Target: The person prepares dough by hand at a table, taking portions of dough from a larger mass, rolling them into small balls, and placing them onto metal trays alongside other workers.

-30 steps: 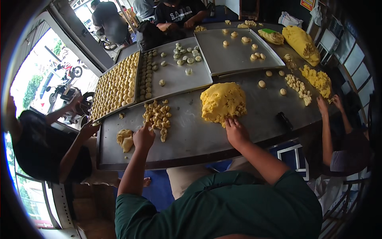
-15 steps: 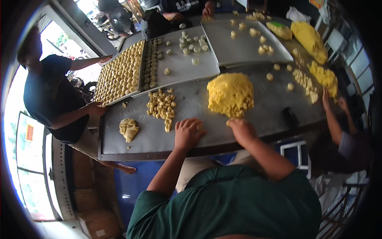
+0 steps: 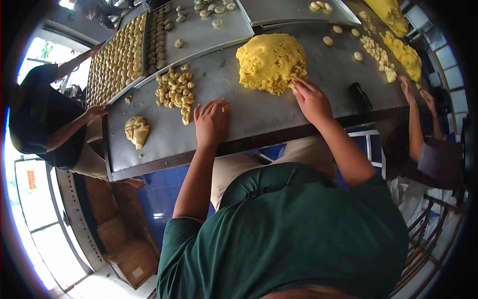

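The large yellow crumbly mound, which looks like dough or filling, sits on the metal table in front of me. My right hand is at its lower right edge, fingertips pinched on a bit of the yellow dough. My left hand rests palm down near the table's front edge, fingers stretched forward. Anything under that palm is hidden. Just left of it lies a heap of small pale dough pieces. Farther left is a smooth pale dough lump.
A tray of round dough balls stands far left beside a person in black. More trays line the far side. Rightward lie a black object, small dough pieces and another person's hands by yellow dough.
The view has tilted down, so the table appears higher. My right hand has shifted from the mound's front to its lower right edge. My left hand has moved nearer the heap of pieces.
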`<state>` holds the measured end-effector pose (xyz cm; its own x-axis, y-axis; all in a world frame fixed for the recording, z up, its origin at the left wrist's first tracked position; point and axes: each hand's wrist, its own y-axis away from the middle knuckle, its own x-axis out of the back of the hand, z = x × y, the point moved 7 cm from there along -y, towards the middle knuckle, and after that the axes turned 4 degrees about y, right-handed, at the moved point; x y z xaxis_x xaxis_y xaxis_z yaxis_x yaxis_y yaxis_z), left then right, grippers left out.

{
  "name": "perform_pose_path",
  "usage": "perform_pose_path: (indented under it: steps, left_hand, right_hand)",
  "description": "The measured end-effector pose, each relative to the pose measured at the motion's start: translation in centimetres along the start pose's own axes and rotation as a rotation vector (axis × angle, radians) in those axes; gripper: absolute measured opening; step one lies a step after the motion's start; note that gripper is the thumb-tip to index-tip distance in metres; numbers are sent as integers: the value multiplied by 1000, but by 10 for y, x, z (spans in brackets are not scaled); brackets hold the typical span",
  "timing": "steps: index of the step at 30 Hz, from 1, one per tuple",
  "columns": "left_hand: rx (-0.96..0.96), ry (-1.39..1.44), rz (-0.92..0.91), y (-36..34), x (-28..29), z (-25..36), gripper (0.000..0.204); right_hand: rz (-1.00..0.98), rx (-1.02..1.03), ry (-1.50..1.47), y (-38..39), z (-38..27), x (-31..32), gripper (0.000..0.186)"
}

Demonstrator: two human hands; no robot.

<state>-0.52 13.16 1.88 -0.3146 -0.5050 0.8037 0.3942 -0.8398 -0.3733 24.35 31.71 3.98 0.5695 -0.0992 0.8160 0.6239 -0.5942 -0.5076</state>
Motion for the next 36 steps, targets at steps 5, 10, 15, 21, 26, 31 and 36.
perform_pose_path:
  steps: [5, 10, 15, 21, 26, 31, 36]
  left_hand:
    - [51, -69, 20, 2, 8, -3, 28]
    - [27, 32, -16, 8, 13, -3, 27]
    - [21, 52, -18, 7, 6, -10, 31]
    - [95, 15, -7, 4, 9, -6, 28]
    - [49, 53, 10, 4, 12, -6, 22]
    - [-6, 66, 31, 1, 10, -2, 18]
    - [-33, 41, 63, 0, 5, -2, 15]
  right_hand:
    - [-242, -106, -146, 26, -19, -25, 23]
    - [-51, 29, 159, 14, -42, -33, 27]
    - [-633, -61, -31, -14, -41, -24, 18]
    - [-175, -23, 71, 35, 0, -17, 38]
    - [-241, -12, -12, 20, -33, -22, 37]
    - [-256, -10, -90, 15, -46, -27, 28]
    - [-87, 25, -90, -2, -27, -39, 14]
